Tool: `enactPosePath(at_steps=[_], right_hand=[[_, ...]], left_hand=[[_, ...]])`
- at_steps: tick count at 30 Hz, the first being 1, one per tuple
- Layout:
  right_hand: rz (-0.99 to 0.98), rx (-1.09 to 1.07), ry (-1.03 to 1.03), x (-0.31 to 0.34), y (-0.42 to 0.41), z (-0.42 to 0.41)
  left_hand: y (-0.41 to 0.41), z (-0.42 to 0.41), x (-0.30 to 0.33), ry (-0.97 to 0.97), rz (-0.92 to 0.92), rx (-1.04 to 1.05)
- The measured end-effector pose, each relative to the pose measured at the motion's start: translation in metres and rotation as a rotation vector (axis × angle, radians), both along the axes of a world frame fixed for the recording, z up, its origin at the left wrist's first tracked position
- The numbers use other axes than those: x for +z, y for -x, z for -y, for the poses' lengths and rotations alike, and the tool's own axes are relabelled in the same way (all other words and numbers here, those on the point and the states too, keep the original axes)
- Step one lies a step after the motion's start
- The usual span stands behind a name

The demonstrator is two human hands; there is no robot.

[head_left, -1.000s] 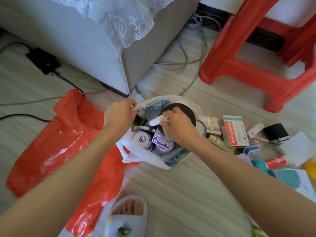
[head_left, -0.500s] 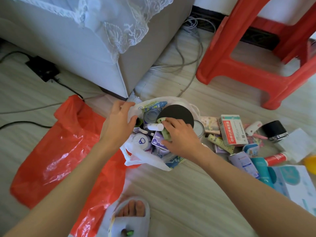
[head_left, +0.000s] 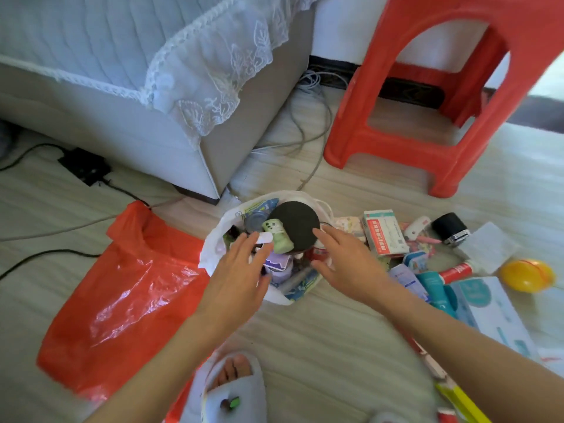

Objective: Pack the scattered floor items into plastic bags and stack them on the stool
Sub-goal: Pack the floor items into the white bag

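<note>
Pale plank floor; grey lace-draped sofa; cables by wall.

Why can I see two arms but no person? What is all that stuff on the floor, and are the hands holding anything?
The camera sits on the person's head and looks down, so you see only their arms. The left hand and the right hand hover with fingers spread above a white plastic bag. Neither holds anything. The bag is stuffed with small things, with a black round disc and a green bottle on top. Beside it lies an orange bag. More boxes and tubes, like a red and white box, wait on the floor near the red stool.
</note>
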State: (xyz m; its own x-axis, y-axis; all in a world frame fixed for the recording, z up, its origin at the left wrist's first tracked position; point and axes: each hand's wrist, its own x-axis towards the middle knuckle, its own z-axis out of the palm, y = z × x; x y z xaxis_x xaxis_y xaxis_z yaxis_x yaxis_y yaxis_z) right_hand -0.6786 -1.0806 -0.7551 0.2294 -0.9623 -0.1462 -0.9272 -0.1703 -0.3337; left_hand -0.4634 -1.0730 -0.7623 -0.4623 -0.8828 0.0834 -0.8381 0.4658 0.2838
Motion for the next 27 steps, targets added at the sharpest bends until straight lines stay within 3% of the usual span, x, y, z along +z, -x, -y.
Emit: enactPosePath(at_steps=[3, 10, 18, 22, 27], right_hand=[[-0.028, -0.163, 0.019, 0.002, 0.043, -0.043], [-0.122, -0.530, -0.178, -0.035, 0.139, -0.137], [-0.219, -0.550, -0.264, -0.111, 0.160, -0.170], [-0.305, -0.575, -0.197, -0.129, 0.160, -0.186], [-0.390, -0.572, -0.218, -0.138, 0.168, -0.194]], left_hand=[[0.026, -0.034, -0.007, -0.051, 0.043, -0.131], [0.102, -0.049, -0.032, -0.119, 0.143, -0.379], [0.169, -0.070, -0.107, -0.462, 0.280, -0.433], [0.196, -0.073, -0.133, -0.380, 0.246, -0.523], [0.228, -0.064, -0.150, -0.120, 0.221, -0.776]])
